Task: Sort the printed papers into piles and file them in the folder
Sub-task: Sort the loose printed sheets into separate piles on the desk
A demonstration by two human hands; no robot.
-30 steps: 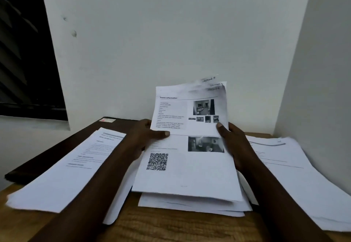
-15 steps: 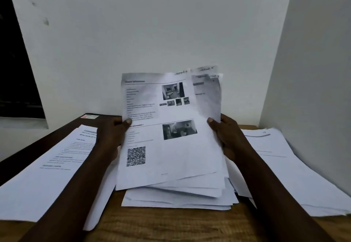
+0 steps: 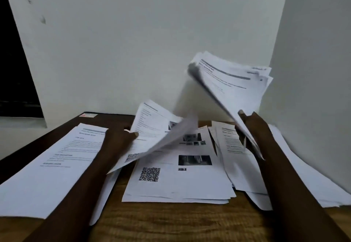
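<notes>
My left hand (image 3: 121,137) pinches a single printed sheet (image 3: 153,133) with photos and a QR code, tilted low over the middle pile (image 3: 180,183). My right hand (image 3: 254,127) grips a thin bundle of papers (image 3: 233,86), lifted up and to the right against the wall. The middle pile lies flat on the wooden table (image 3: 171,222), its top page showing a QR code and dark photos. A text-only pile (image 3: 49,165) lies at the left. Another pile (image 3: 237,156) lies at the right, partly behind my right arm. A dark folder (image 3: 62,127) lies under the left pile.
White walls close in right behind the table and along its right side. A dark window (image 3: 15,70) sits at the far left. More loose sheets (image 3: 311,181) spread toward the right wall.
The stack I held with both hands has split: my left hand brought one sheet down toward the table, my right hand swung the rest up and rightward. The middle pile's top page is uncovered.
</notes>
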